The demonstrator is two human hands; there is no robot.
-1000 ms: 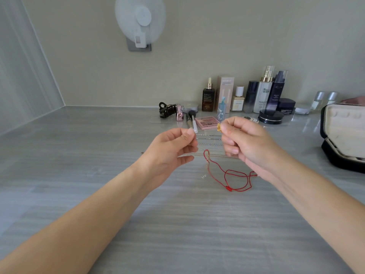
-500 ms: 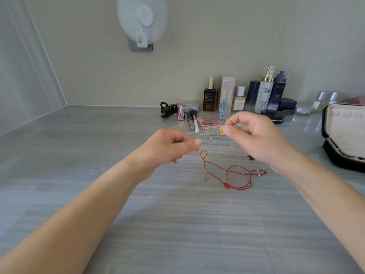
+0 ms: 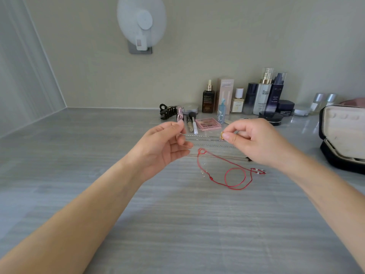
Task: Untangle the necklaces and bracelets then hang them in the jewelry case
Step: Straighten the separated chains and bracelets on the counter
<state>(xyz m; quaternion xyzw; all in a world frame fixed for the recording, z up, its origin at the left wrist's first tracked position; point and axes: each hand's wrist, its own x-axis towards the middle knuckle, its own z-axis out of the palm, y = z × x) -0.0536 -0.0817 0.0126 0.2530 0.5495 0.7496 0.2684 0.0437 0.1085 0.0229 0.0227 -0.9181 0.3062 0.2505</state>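
Beige wall (image 3: 237, 36) behind a grey wood-grain surface (image 3: 177, 224) — a round white fan (image 3: 141, 22) mounted above, daylight soft.

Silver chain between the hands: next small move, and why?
Probably carry it right to the open jewelry case and hang it. The silver chain already runs as a straight strand, pinched by the left hand and by the right hand beside a small gold piece. It looks clear of the red cord lying looped on the table.
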